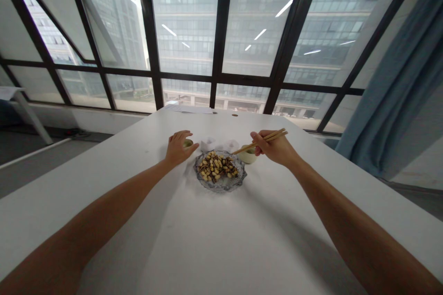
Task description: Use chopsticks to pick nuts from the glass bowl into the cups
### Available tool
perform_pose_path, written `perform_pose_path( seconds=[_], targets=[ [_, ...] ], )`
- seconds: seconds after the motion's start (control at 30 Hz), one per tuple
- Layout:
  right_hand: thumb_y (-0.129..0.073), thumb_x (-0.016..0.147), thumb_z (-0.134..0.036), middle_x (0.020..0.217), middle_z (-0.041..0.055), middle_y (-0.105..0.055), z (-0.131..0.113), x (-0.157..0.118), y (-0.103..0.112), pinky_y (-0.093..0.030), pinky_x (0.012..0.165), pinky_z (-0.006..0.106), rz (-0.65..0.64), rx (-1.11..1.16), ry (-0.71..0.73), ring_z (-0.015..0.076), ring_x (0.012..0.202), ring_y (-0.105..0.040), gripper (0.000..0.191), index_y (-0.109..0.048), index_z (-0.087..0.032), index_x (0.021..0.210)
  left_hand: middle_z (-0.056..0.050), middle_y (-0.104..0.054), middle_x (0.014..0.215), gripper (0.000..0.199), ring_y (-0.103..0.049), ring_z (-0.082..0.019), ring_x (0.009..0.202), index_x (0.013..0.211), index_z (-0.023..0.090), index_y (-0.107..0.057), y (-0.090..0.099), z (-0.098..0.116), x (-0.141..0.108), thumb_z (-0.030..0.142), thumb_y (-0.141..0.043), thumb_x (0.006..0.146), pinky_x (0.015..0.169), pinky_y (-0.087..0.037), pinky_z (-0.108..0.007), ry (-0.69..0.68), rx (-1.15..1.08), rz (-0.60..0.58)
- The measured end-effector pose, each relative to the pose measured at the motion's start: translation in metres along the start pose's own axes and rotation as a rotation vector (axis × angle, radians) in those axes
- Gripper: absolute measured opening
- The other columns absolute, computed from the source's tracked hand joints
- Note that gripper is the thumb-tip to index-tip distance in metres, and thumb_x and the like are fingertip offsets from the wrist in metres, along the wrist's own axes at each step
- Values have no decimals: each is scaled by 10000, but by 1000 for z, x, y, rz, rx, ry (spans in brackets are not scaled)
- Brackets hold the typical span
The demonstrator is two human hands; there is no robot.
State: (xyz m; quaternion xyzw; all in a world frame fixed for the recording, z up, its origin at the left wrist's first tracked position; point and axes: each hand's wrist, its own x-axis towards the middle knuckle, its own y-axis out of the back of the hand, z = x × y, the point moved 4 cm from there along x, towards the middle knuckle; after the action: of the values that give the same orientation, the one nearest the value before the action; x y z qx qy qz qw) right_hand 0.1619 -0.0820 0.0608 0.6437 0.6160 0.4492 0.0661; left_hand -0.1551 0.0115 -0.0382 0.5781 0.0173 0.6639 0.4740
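A faceted clear glass plate (221, 189) sits on the white table, bearing a pile of pistachio-like nuts (216, 166) mixed with darker, thin pieces. To its left, my left hand (178, 148) curves around a small greenish bowl (188, 143), fingers on the far side and thumb on the near side. My right hand (272, 146) is closed on a pair of wooden chopsticks (276, 135). Their tips point left and down, close to the plate's upper right rim. Below the chopsticks stands a pale green bowl (247, 156), partly hidden by them and by my right hand.
Two whitish, blurred items (208, 142) lie just behind the plate. Papers (192, 109) and small brown round objects (235, 115) are at the far end of the white table (207, 239). Large windows (187, 18) rise beyond, with a blue curtain (387, 92) at right.
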Motion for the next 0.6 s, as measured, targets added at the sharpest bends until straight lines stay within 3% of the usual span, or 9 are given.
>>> perform_pose_path(
  seconds=[0.23,0.37,0.47,0.6],
  targets=[
    [-552,842,-779,508,86,-669,3,0,2,-451,425,265,-72,115,-69,164,427,-594,635,-639,-175,666,-88,-656,1343,381,-556,-284,1288,1048,242,-740,7,26,16,546,-733,818,1127,-314,-472,-316,-35,-270],
    [-546,860,-765,490,73,-654,-5,-1,5,-444,426,258,-108,123,-35,148,414,-569,628,-631,-177,657,-68,-738,1100,416,-660,-233,1039,1000,235,-765,13,37,24,599,-727,803,956,-455,-362,-393,-71,-570],
    [-553,862,-757,513,72,-664,-5,-1,9,-432,425,254,-35,101,-15,158,439,-593,615,-626,-181,661,-27,-752,932,366,-672,-173,838,1051,235,-767,17,48,22,525,-718,833,794,-478,-272,-414,-37,-806],
    [-599,849,-729,555,68,-688,1,0,-1,-428,456,254,-57,59,46,158,480,-601,584,-637,-185,641,-5,-766,909,255,-673,-155,811,1073,237,-769,21,58,21,299,-709,833,795,-468,-255,-394,68,-907]
  ],
)
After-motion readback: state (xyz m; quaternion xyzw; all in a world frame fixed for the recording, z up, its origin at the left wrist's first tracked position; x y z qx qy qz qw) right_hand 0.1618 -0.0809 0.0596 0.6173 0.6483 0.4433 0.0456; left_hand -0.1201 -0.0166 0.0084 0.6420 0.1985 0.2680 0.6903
